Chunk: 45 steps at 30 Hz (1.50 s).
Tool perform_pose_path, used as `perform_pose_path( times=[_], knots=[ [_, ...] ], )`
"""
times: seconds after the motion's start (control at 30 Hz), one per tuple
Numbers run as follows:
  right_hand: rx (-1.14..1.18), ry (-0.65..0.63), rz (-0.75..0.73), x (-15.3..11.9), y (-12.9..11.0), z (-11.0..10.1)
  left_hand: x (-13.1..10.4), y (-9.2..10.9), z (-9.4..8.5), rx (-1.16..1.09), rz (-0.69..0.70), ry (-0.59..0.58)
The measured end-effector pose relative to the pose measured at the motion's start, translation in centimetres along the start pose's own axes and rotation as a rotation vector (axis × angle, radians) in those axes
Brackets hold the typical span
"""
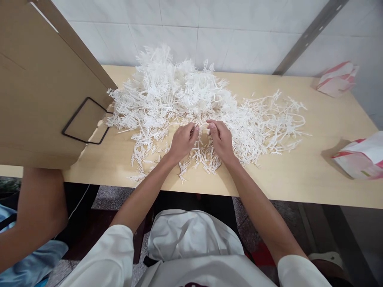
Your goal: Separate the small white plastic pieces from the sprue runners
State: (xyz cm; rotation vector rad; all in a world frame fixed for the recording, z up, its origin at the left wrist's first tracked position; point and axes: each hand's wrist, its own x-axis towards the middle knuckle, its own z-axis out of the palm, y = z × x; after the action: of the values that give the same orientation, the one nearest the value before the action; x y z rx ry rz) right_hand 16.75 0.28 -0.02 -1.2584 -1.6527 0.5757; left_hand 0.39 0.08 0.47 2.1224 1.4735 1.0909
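Between pinched hands (182,141) (222,142), white strand (204,124)

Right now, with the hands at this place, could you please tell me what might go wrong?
Loose strands lie near the table's front edge, so a sleeve or forearm might brush some off.

The wire loop reaches the pile, so pulling there could snag.

Whatever the left grip and right grip may hold is too fine to make out; it could slip back among the white strands.
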Motion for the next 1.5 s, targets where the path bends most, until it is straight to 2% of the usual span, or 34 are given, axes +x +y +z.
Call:
perform_pose_path(
  times=[0.13, 0.23, 0.4, 0.47, 0.63, 0.77, 0.9, 0.97, 1.13, 1.2, 1.3, 1.37, 1.5],
  knots=[
    [-0.008, -0.126, -0.063, 0.1, 0.0, 0.2, 0.1, -0.1, 0.0, -0.082, 0.002, -0.043],
    [-0.048, -0.131, -0.081, 0.0, 0.1, 0.2, 0.3, -0.3, 0.0, -0.063, 0.027, -0.069],
    [-0.203, -0.133, -0.05, -0.2, -0.2, -0.2, 0.5, -0.5, -0.2, 0.043, 0.142, -0.247],
    [-0.243, -0.152, -0.018, -0.3, -0.4, -0.1, 0.3, -0.5, -0.1, 0.138, 0.186, -0.273],
    [-0.397, -0.173, 0.015, -0.4, -1.1, 0.2, -0.2, -0.5, 0.7, 0.368, 0.196, -0.201],
    [-0.555, -0.126, 0.011, -0.6, -1.4, 0.6, -0.5, -0.6, 1.3, 0.438, 0.299, -0.112],
    [-0.585, -0.092, -0.01, -0.7, -1.3, 0.7, -0.6, -0.5, 1.4, 0.454, 0.34, -0.084],
    [-0.548, -0.06, -0.035, -0.8, -1.2, 0.5, -0.5, -0.6, 1.2, 0.435, 0.305, -0.06],
    [-0.297, 0.057, -0.068, -0.6, -0.7, -0.3, 0.1, -0.6, 0.2, 0.285, 0.053, 0.125],
    [-0.157, 0.054, -0.088, -0.4, -0.6, -0.3, 0.2, -0.5, -0.2, 0.14, 0.022, 0.094],
    [-0.009, -0.061, -0.119, -0.2, -0.5, -0.1, 0.2, -0.2, -0.3, -0.04, 0.058, -0.012],
    [-0.023, -0.121, -0.139, -0.1, -0.4, 0.0, 0.1, -0.1, -0.1, -0.058, 0.093, -0.046],
    [-0.235, -0.121, -0.209, -0.1, 0.0, 0.1, -0.2, -0.3, 0.6, 0.094, 0.152, -0.045]
  ],
)
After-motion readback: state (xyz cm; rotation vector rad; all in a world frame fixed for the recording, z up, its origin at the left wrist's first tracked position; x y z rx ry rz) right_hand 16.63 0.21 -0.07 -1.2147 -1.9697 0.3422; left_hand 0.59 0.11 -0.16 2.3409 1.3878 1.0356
